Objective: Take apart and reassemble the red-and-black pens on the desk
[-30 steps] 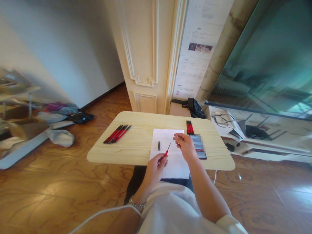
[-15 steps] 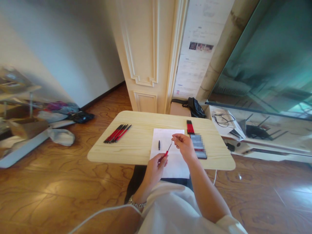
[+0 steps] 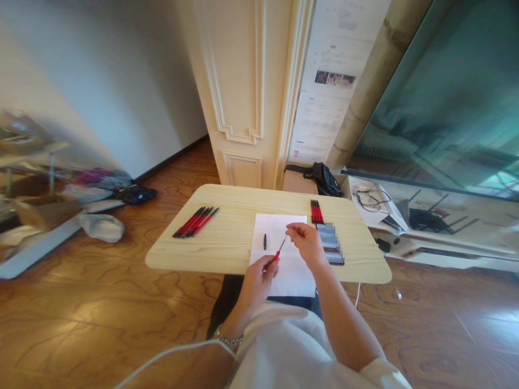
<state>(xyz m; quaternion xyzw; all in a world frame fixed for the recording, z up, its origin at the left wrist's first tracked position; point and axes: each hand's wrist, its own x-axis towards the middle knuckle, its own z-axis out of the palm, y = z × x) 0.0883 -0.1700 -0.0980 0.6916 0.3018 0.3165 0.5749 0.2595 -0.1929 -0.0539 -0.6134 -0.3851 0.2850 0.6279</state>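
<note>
My left hand (image 3: 260, 278) is closed around a red pen barrel (image 3: 276, 255). A thin dark pen refill (image 3: 283, 242) sticks out of the barrel, slanting up to the right. My right hand (image 3: 307, 242) pinches at the refill's upper end, where a small pale bit shows between the fingertips; it is too small to name. Left of the refill, a black pen part (image 3: 265, 241) lies on a white sheet of paper (image 3: 261, 221). The paper rests on the light wooden table (image 3: 231, 237), beneath both hands.
Several red and black pens (image 3: 195, 222) lie in a row at the table's left. More red pens (image 3: 317, 211) are lined up at the right, above a partly blurred dark flat object (image 3: 330, 244). A white cable (image 3: 174, 351) crosses near my left forearm.
</note>
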